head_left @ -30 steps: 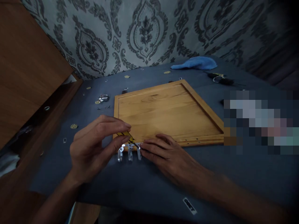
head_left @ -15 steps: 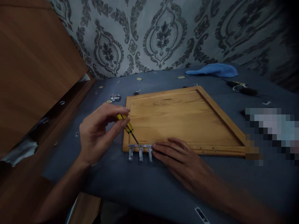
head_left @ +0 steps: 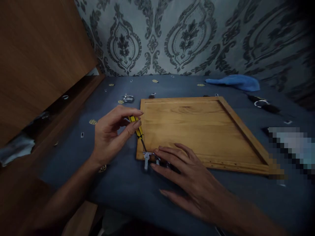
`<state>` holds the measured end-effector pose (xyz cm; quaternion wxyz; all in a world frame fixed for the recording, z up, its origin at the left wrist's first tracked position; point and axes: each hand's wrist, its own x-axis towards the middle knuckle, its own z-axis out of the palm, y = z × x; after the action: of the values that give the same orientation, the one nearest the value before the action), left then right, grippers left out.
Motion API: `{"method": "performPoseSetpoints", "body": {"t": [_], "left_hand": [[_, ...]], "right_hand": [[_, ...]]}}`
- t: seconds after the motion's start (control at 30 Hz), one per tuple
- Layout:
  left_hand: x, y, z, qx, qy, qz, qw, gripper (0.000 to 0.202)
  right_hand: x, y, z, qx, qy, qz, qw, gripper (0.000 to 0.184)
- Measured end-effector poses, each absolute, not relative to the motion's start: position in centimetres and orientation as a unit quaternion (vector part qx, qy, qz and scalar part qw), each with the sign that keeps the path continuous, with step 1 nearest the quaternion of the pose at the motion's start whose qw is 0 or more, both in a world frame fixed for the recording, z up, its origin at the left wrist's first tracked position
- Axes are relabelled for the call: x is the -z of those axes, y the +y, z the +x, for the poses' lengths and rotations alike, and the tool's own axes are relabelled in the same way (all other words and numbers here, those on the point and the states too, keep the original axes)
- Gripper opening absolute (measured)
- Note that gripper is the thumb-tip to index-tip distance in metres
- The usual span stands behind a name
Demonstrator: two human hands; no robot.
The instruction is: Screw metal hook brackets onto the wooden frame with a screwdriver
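My left hand (head_left: 115,132) pinches the yellow-and-black handle of a screwdriver (head_left: 139,130) between thumb and fingers. Its shaft slants down, and the tip is close to a small T-shaped metal bracket (head_left: 147,160) at the near left corner of a framed wooden panel (head_left: 182,124). My right hand (head_left: 187,173) lies over the panel's near edge with its fingers spread. Under those fingers, a second metal bracket (head_left: 157,162) shows only in part. Whether the screwdriver tip touches a screw is too small to tell.
More metal hardware (head_left: 128,97) lies behind the panel's left corner. A blue cloth (head_left: 236,82) and a dark object with a ring (head_left: 263,103) are at the back right. A wooden cabinet (head_left: 46,62) rises on the left; a blurred-out flat object (head_left: 292,147) lies right.
My right hand's fingers have spread and moved left over the brackets, covering more of them. The left hand still holds the screwdriver at the same corner. The whole view has shifted slightly.
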<state>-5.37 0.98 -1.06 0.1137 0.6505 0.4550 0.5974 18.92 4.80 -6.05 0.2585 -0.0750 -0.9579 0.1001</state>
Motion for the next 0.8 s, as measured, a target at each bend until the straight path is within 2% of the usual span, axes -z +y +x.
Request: {"method": "performPoseSetpoints", "body": {"t": [0.2,0.47,0.6,0.7,0.8], "left_hand": [[0.9,0.3,-5.2,-0.608,0.45,0.647,0.098,0.02],[0.1,-0.7,-2.8,-0.567,0.419,0.708,0.043,0.026],[0.4,-0.8,-2.3,-0.56,0.402,0.718,0.102,0.032],[1.2,-1.2,-3.3,-0.56,0.418,0.694,0.173,0.046],[2.6,-2.4,-4.7,-0.453,0.485,0.725,0.183,0.057]], "right_hand": [[6.5,4.9,18.0,-0.097,-0.932,-0.104,0.335,0.027],[3.6,4.6,15.2,-0.203,-0.88,-0.18,0.391,0.054],[2.8,4.8,14.4,-0.206,-0.872,-0.2,0.397,0.055],[2.9,5.2,14.8,-0.253,-0.844,-0.221,0.419,0.048],[2.9,5.6,15.6,-0.356,-0.783,-0.257,0.441,0.04]]}}
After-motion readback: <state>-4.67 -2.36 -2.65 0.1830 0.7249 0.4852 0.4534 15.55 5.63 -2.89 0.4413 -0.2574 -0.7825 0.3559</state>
